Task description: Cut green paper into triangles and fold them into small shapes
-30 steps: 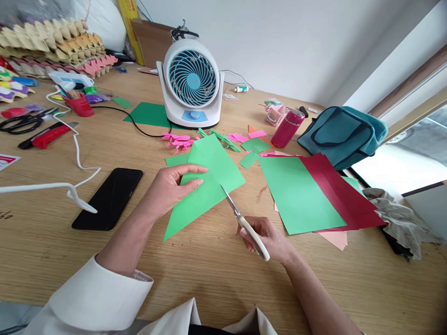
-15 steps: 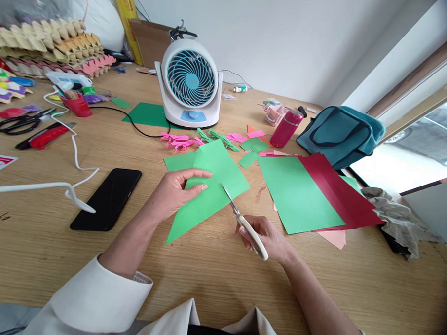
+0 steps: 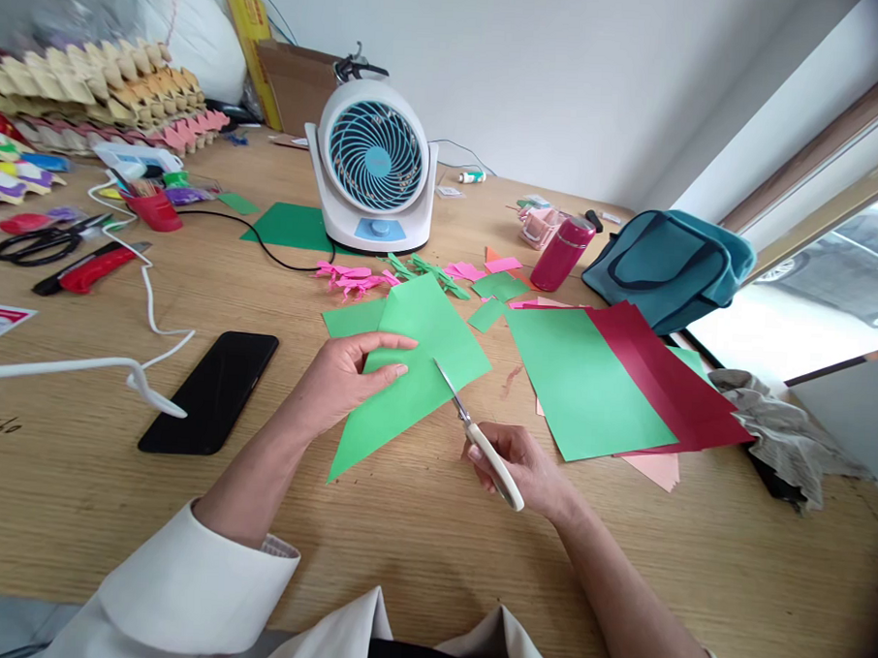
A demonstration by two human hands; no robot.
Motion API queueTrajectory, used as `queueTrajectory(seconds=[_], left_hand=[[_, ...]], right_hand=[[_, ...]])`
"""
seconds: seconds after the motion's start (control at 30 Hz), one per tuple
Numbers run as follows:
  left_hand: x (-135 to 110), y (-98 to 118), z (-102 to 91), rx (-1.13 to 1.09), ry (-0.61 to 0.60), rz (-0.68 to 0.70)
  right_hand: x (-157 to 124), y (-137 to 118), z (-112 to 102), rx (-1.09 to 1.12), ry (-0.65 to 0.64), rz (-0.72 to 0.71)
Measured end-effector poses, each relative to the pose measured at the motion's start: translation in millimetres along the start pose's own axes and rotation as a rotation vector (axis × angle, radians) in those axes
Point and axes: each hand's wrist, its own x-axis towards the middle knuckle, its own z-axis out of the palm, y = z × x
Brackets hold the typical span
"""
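Note:
My left hand (image 3: 346,372) pinches a folded sheet of green paper (image 3: 415,367) above the wooden table (image 3: 400,550), thumb on top and fingers beneath. My right hand (image 3: 527,469) is closed round the white handles of a pair of scissors (image 3: 478,435). The scissor blades point up and left, and their tip lies against the paper's right edge. A separate green piece (image 3: 352,317) lies just behind the held sheet.
A black phone (image 3: 210,389) and a white cable (image 3: 149,302) lie to the left. Green and dark red sheets (image 3: 612,375) sit to the right. A white desk fan (image 3: 373,166), pink and green scraps (image 3: 412,274), a red bottle (image 3: 563,252) and a teal bag (image 3: 667,266) stand further back.
The green paper and my left hand have shifted a little to the right, so the scissor tip now lies further into the paper's edge. My right hand has barely moved.

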Motion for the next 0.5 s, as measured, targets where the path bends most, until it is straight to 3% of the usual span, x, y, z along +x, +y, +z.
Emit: queueTrajectory(seconds=[0.5], left_hand=[[-3.7, 0.4, 6.8, 0.029, -0.067, 0.001]], right_hand=[[0.8, 0.6, -0.6, -0.017, 0.009, -0.009]])
